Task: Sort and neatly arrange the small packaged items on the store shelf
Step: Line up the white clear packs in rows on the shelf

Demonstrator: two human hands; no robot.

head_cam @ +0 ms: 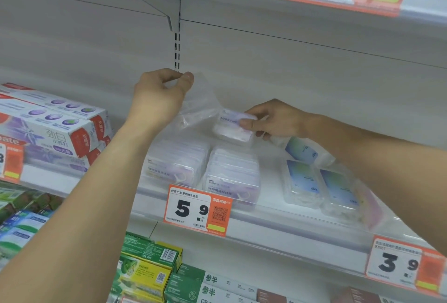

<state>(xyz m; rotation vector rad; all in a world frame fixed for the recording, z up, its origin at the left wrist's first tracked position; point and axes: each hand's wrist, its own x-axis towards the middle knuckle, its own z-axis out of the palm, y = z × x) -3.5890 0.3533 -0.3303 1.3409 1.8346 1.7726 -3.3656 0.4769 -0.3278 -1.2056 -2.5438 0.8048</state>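
- Evidently a pack is being drawn out of, or slipped into, a clear plastic bag (pixel 198 106) above the shelf (pixel 278 224); which one I cannot tell.
- Left hand (pixel 160 92) pinches the bag's top edge, holding it up.
- Right hand (pixel 271 120) grips a purple-labelled floss pack (pixel 233 124) at the bag's mouth, above the two purple stacks (pixel 205 169).
- Next, probably: set the pack squarely on a matching stack, label forward, clear of the blue packs (pixel 321 184).

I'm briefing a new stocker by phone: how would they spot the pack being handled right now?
Find the middle shelf with the orange 5.9 price tag. Above the two rows of purple floss-pick packs behind that tag, the right hand pinches one purple pack, while the left hand pinches its clear plastic bag. Unlike its neighbours, it is lifted off the shelf.
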